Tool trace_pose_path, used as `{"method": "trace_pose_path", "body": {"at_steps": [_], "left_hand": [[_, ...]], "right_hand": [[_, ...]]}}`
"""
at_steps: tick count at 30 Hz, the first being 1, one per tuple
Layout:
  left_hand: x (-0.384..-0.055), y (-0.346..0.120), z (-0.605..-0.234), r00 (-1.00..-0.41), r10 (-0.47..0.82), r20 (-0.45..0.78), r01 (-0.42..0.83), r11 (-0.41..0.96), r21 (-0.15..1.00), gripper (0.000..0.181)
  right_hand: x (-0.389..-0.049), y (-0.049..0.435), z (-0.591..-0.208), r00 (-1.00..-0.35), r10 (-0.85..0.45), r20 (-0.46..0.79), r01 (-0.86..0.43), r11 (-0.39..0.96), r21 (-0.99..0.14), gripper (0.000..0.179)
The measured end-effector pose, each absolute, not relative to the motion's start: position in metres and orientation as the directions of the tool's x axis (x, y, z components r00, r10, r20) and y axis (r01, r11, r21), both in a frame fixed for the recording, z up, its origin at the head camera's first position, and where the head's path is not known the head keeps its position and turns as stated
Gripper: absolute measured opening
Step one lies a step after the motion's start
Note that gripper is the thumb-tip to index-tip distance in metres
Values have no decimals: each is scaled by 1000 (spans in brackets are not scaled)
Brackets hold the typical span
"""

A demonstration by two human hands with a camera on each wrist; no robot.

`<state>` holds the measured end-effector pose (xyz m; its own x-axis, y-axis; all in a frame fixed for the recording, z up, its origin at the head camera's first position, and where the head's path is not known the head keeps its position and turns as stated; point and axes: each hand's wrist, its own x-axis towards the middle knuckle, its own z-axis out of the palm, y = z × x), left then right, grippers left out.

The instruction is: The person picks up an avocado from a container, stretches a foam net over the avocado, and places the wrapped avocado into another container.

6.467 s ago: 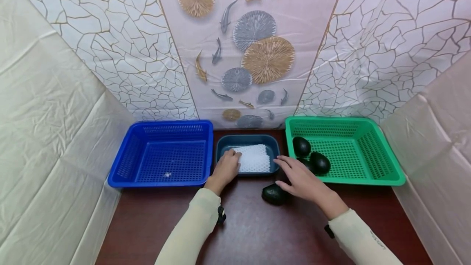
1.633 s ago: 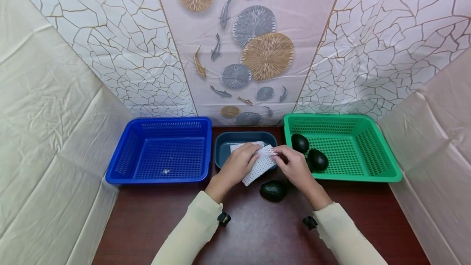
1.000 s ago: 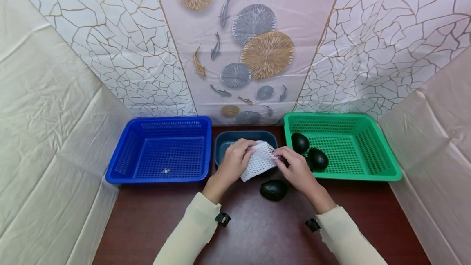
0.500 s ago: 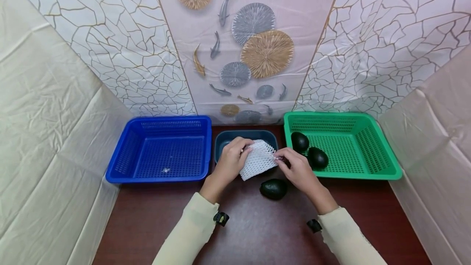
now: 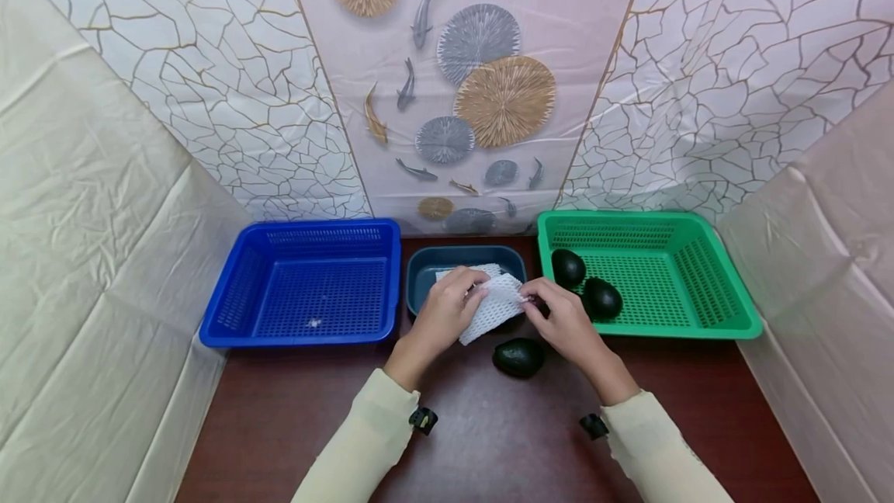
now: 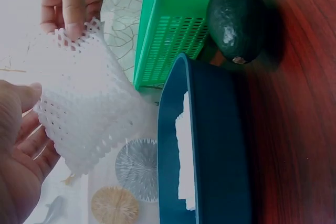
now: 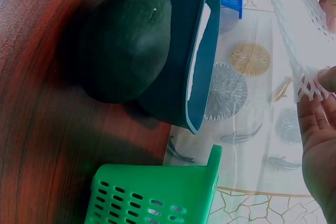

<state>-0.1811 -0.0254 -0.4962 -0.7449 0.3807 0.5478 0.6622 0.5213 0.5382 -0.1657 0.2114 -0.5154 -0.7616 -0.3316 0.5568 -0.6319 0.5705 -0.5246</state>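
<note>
A white foam net sleeve [image 5: 494, 306] is held between both hands above the front of a dark teal tray [image 5: 417, 264]. My left hand [image 5: 443, 315] pinches its left side between thumb and fingers. At the opposite edge, my right hand [image 5: 563, 321] grips the mesh; the left wrist view shows the foam net [image 6: 89, 93] stretched between the two hands. More white foam nets [image 6: 184, 156] lie inside the tray. A dark green avocado [image 5: 518, 357] rests on the table just in front of the tray, below the hands.
To the right stands a green basket [image 5: 698, 326] with dark avocados [image 5: 602, 299] at its left side. A blue basket [image 5: 300, 338] with a small white scrap [image 5: 313, 323] in it stands to the left. Patterned cloth walls close off the back and sides of the brown table [image 5: 482, 449].
Earlier the left hand reached into the tray at the stacked nets and the right hovered near the avocado. Now both hold one net raised; in the last second it shifts and turns slightly between them.
</note>
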Motion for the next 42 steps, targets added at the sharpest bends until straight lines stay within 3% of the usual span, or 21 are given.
{"method": "trace_pose_path", "body": {"at_steps": [8,15,22,34,38,42], "left_hand": [[-177,-24,-500,-724,414,552,683,538,493,15],[-177,-21,-505,-698,425,577,708,532,465,14],[-175,-19,-507,-685,442,579,717,551,427,15],[-173,-20,-507,-676,453,582,720,576,388,19],[-176,-25,-503,-712,444,544,690,587,424,22],[-180,-29,-496,-793,452,407,609,597,522,28]], "right_hand": [[-165,213,-513,-745,-336,576,-648,567,-508,24],[-163,210,-512,-808,-319,496,-579,590,-563,32],[-161,204,-505,-876,-252,411,-476,579,-661,25],[-159,200,-509,-862,-230,451,-493,587,-642,16],[-159,203,-507,-850,-243,467,-513,584,-629,16],[-158,206,-506,-832,-252,494,-539,579,-612,19]]}}
